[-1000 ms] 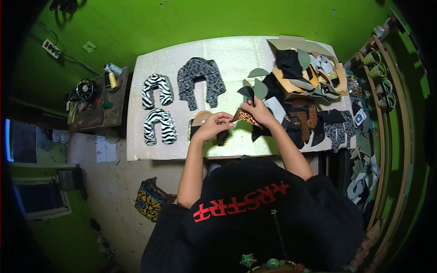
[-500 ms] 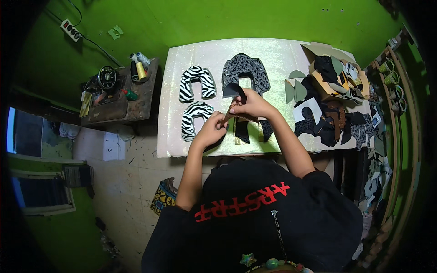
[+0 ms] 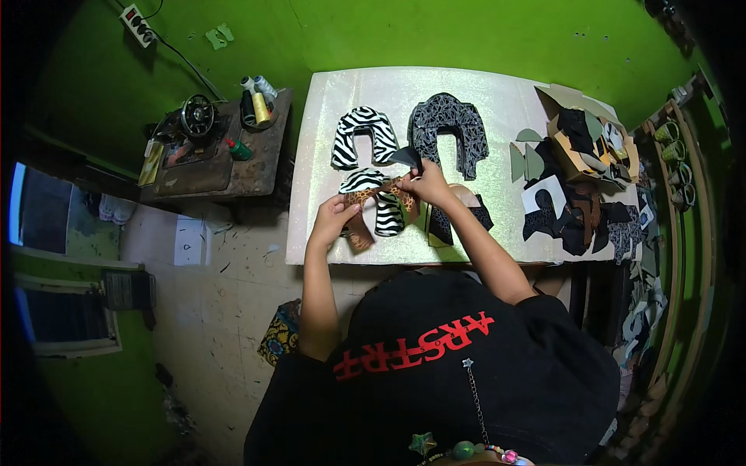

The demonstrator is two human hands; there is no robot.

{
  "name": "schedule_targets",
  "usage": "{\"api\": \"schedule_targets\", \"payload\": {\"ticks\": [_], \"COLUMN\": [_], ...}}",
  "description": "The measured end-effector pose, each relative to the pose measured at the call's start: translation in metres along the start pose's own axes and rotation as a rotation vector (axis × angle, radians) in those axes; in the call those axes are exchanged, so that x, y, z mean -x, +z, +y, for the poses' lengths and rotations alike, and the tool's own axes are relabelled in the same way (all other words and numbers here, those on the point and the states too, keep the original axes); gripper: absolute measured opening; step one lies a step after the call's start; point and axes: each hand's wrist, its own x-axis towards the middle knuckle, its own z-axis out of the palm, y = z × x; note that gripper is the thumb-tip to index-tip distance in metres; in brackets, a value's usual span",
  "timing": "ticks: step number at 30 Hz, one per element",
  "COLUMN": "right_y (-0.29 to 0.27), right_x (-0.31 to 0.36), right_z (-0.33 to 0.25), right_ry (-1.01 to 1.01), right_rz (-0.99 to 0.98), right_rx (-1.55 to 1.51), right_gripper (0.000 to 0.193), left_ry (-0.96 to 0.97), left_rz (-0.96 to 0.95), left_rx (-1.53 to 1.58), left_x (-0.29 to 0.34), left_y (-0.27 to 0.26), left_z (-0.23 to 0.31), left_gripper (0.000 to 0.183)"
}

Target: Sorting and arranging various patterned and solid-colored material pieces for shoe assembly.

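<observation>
Across the front of your black shirt (image 3: 466, 392) runs one line of large red block lettering (image 3: 412, 347), slanting upward to the right. Small marks on the pale sheet (image 3: 189, 247) on your floor are too tiny to read.

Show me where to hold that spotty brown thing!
Probably pinch the upper edge of the spotted brown piece at two spots apart, coming from each side, as the left hand and right hand do. It looks thin and bends between them, so a single grip might let the rest droop.
</observation>
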Motion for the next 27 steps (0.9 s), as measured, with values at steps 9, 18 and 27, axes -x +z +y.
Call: {"api": "schedule_targets", "payload": {"ticks": [9,18,27], "right_y": [0.045,0.056,0.057], "right_x": [0.003,-0.013,-0.014], "right_z": [0.031,0.035,0.035], "right_ry": [0.111,0.040,0.051], "right_rz": [0.119,0.265,0.236], "right_rx": [0.192,0.307,0.379], "right_gripper": [0.031,0.033,0.034], "left_ry": [-0.172,-0.144,-0.160], "left_rz": [0.329,0.441,0.510], "left_rx": [-0.133,-0.377,-0.594], "left_x": [-0.035,-0.059,-0.056], "left_y": [-0.027,-0.043,-0.037], "left_z": [-0.033,-0.071,-0.056], "left_gripper": [0.019,0.025,0.021]}}
